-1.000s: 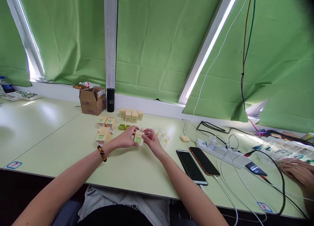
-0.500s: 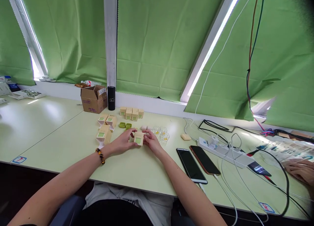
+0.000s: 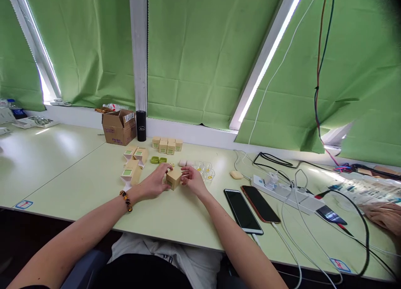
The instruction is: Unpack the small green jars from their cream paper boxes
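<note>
A small tan carton (image 3: pixel 173 178) with a green label sits between my two hands on the pale green table (image 3: pixel 175 214). My left hand (image 3: pixel 155 181) grips its left side; a beaded bracelet is on that wrist. My right hand (image 3: pixel 193 181) holds its right side with fingertips. Just left lie open cartons (image 3: pixel 133 163) of the same kind. Behind them stands a row of closed cartons (image 3: pixel 167 145). Two green caps (image 3: pixel 158 159) and several small clear jars (image 3: pixel 205 169) lie just beyond my hands.
A brown cardboard box (image 3: pixel 118 126) and a black cylinder (image 3: pixel 140 125) stand by the window sill. Two phones (image 3: pixel 252 209) lie right of my arm, then a power strip (image 3: pixel 286 193) with tangled cables. Another person's hand (image 3: pixel 385 216) rests at the far right edge.
The small carton has been turned between my hands: its green label faced me before, now a plain tan side and an edge face me. Both hands stay on it.
</note>
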Tool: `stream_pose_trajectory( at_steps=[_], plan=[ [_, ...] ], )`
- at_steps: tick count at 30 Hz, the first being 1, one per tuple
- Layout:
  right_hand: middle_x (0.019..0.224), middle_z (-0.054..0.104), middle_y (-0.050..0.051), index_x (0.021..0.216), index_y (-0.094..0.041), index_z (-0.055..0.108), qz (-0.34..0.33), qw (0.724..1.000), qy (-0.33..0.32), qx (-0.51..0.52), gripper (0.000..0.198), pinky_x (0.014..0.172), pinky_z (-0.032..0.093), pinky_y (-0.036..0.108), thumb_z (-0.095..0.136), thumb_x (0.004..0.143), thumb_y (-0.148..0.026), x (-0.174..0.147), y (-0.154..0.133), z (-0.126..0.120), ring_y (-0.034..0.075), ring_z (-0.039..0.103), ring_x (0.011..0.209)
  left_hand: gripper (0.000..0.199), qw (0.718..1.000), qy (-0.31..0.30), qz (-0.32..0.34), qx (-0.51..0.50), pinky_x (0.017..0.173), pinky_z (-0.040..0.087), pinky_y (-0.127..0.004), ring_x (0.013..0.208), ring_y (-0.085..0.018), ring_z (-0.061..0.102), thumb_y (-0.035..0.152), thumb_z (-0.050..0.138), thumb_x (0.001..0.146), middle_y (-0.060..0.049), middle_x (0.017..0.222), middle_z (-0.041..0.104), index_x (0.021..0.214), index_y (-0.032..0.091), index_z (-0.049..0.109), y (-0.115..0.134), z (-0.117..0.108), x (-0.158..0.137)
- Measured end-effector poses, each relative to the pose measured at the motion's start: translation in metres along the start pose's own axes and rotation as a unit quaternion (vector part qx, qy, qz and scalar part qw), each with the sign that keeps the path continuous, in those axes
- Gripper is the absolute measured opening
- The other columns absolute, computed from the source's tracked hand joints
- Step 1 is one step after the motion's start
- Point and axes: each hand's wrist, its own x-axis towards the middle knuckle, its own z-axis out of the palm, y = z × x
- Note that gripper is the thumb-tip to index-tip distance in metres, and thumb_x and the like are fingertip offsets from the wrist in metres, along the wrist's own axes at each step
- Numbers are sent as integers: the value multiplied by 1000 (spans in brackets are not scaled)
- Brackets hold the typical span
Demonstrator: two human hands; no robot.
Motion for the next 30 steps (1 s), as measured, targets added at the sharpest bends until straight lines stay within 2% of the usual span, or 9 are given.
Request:
stream_pose_trajectory(
  at_steps=[5,8,12,15,18,22,25,28,30],
  plan=[
    [94,67,1,109,-22,62,-2,998,17,-61,49,57,55,27,57,62,-9,-2,4,-1,15,70,67,70,994,49,-24,95,102,51,-53,119,-35,58,48,82,78,-15,129,54,130,19,45,5,10,0],
    [97,67,2,110,-22,62,-26,995,38,-93,51,59,57,27,52,62,-8,-6,1,0,15,72,70,72,990,62,-33,121,98,53,-55,115,-36,60,52,81,79,-15,125,54,130,18,44,5,14,0],
    [100,63,1,109,-23,59,-17,997,54,-51,48,51,56,27,49,63,-12,-11,-12,0,14,71,60,54,996,35,-13,86,104,52,-55,122,-35,59,37,65,91,-18,129,55,134,17,38,4,8,0],
    [99,61,1,106,-23,58,-28,995,87,-34,39,44,53,27,47,69,-17,-12,-18,-2,12,66,52,60,998,18,4,59,110,50,-53,127,-31,58,16,56,86,-19,137,52,140,18,31,2,3,1],
    [107,63,4,106,-24,59,-50,991,95,-74,37,48,53,25,49,71,-19,-11,-15,-3,15,70,70,68,998,20,14,65,113,49,-53,131,-31,55,10,55,80,-20,142,48,143,18,28,0,2,2],
    [113,70,7,114,-26,58,-26,993,45,-105,44,56,56,26,51,72,-18,-11,-8,2,21,71,94,59,998,11,15,66,109,51,-55,123,-31,58,18,56,89,-19,139,50,142,19,31,0,5,1],
    [95,74,3,115,-27,56,-15,994,24,-102,44,57,55,27,48,73,-18,-14,-10,4,21,72,85,56,998,40,1,54,105,53,-53,120,-29,59,13,49,91,-18,139,50,144,20,32,-3,7,-1],
    [75,69,-2,110,-27,57,-30,992,39,-115,40,56,53,27,45,73,-18,-17,-13,2,19,70,72,64,997,70,-18,33,101,54,-49,120,-28,58,6,48,83,-16,139,49,144,21,34,-8,6,-1],
    [73,67,-3,108,-26,58,-39,989,48,-135,39,56,52,27,44,73,-17,-16,-14,0,19,69,70,70,997,67,-37,11,97,55,-46,118,-27,59,4,52,76,-15,136,51,142,22,37,-12,5,1]
  ],
)
